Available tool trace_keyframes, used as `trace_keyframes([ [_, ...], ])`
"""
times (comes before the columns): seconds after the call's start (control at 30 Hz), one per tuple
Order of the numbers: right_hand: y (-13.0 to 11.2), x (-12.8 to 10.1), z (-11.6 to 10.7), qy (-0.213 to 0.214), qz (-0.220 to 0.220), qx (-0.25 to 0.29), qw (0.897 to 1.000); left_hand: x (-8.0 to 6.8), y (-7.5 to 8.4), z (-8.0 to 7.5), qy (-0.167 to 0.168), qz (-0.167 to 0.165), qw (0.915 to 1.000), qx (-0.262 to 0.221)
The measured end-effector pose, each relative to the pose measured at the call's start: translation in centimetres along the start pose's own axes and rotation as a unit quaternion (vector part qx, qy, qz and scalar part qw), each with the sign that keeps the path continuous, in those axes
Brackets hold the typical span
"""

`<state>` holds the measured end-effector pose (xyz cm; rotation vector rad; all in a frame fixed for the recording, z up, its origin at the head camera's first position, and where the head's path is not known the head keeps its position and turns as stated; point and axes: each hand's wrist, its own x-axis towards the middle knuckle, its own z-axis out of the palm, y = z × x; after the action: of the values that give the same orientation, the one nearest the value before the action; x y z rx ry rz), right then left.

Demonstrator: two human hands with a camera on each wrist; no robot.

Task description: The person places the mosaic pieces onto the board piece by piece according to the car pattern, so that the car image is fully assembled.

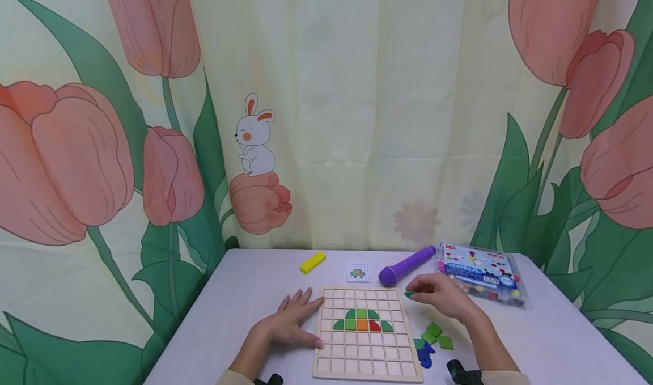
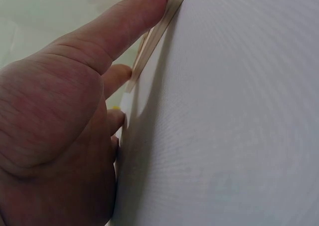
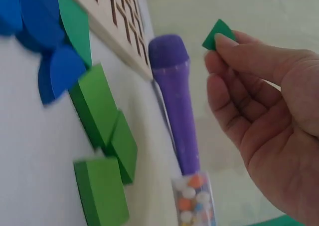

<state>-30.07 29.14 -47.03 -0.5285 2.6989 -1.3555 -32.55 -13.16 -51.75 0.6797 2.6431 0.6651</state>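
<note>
The left hand (image 1: 289, 320) lies flat on the white bench (image 1: 245, 311), fingers straight and spread. Its fingertips (image 2: 149, 9) touch the left edge of the pale wooden grid board (image 1: 365, 333); the left wrist view confirms this contact.

The right hand (image 1: 439, 296) is raised just above the bench, right of the board's upper right corner. Its thumb and forefinger pinch a small dark green wedge-shaped piece (image 3: 217, 34); the remaining fingers are loosely curled. The piece (image 1: 410, 293) is clear of the board and not seated in any cell.

On the board, a group of coloured tiles (image 1: 362, 320) occupies the middle rows: green pieces on top and at both ends, with one orange and one red tile between them.

Loose pieces lie on the bench to the right of the board, near its lower right corner: several green square blocks (image 1: 436, 335) and, just beside them, blue rounded pieces (image 1: 424, 356).

A purple cylindrical tube (image 1: 406, 266) lies beyond the right hand, near the far edge of the board. To its right is a clear plastic bag with a printed label and coloured beads (image 1: 482, 273).

A small printed pattern card (image 1: 357, 272) lies beyond the board's far edge. A yellow rectangular block (image 1: 313, 262) lies to the left of the card, well apart from both hands.
</note>
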Motion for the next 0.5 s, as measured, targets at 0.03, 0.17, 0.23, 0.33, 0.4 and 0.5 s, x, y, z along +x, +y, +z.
trace_keyframes([
  [0.03, -0.3, 0.1, 0.3, 0.005, -0.001, 0.008, 1.000, 0.0, 0.0, 0.0, 0.000, 0.001, 1.0000, 0.000],
  [0.17, -1.5, 0.6, 1.4, 0.027, -0.009, 0.028, 0.999, -0.2, 0.2, 0.0, 0.001, 0.004, 1.0000, 0.003],
  [0.23, -2.0, 0.8, 1.9, 0.037, -0.015, 0.034, 0.999, -0.2, 0.2, 0.0, 0.003, 0.004, 1.0000, 0.004],
  [0.33, -2.5, 1.1, 2.7, 0.040, -0.037, 0.045, 0.997, -0.2, 0.2, 0.0, 0.003, 0.005, 1.0000, 0.004],
  [0.4, -2.8, 1.3, 3.3, 0.033, -0.053, 0.065, 0.996, -0.1, 0.1, 0.1, 0.004, 0.005, 1.0000, 0.005],
  [0.5, -2.9, 1.7, 4.2, 0.014, -0.068, 0.101, 0.992, -0.1, 0.1, 0.1, 0.004, 0.004, 1.0000, 0.005],
])
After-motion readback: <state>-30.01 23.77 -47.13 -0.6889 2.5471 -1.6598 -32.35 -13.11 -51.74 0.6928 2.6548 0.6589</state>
